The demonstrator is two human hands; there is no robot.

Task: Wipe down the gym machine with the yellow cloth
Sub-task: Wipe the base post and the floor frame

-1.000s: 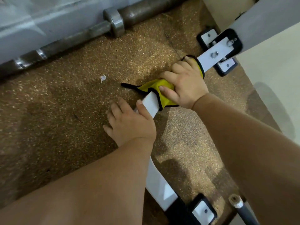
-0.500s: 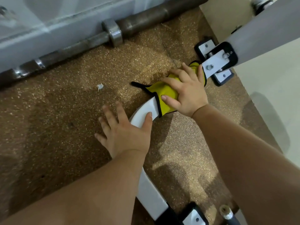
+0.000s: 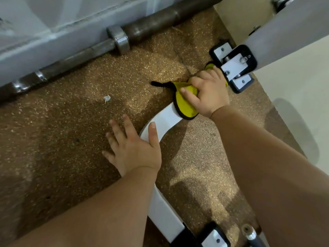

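Cloth [image 3: 185,104], yellow with a black hem, lies draped over the machine's curved white bar [image 3: 165,120], close to the bolted bracket [image 3: 235,66] where a white upright meets it. The right hand [image 3: 208,91] has its fingers curled over the cloth and presses it onto the bar, probably so one pass cleans both the top and the sides. The left hand [image 3: 131,148] is spread flat on the speckled floor [image 3: 53,139] beside the bar, thumb lying on the metal, likely to brace the person leaning low. A barbell [image 3: 118,40] rests along the wall, well apart. No brand, label or writing can be read anywhere.
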